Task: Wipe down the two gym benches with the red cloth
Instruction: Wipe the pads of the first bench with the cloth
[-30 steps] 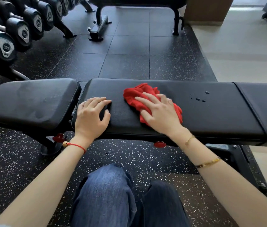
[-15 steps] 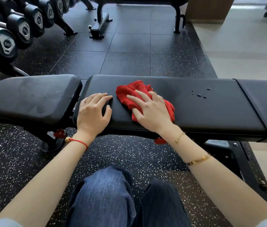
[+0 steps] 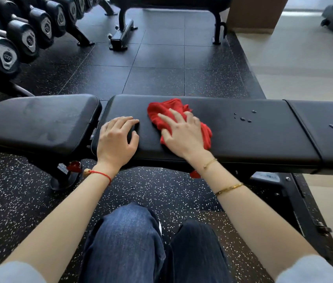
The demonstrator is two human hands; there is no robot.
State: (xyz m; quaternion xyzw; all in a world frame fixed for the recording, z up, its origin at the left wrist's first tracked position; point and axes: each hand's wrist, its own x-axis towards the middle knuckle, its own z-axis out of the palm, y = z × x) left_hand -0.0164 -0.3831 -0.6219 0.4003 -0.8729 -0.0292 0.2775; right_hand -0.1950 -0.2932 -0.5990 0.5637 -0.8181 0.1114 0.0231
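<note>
Pressing down flat, the right hand (image 3: 183, 135) lies on the red cloth (image 3: 166, 112) with fingers (image 3: 166, 119) spread and straight; the cloth is bunched on the long back pad of the near gym bench (image 3: 253, 137). Left hand (image 3: 116, 139) rests on the same pad just beside the cloth, fingers together and lightly bent, holding nothing. Water droplets (image 3: 243, 119) sit on the pad right of the cloth. Second bench (image 3: 169, 3) stands beyond; dumbbell rack (image 3: 18, 37) at upper left.
</note>
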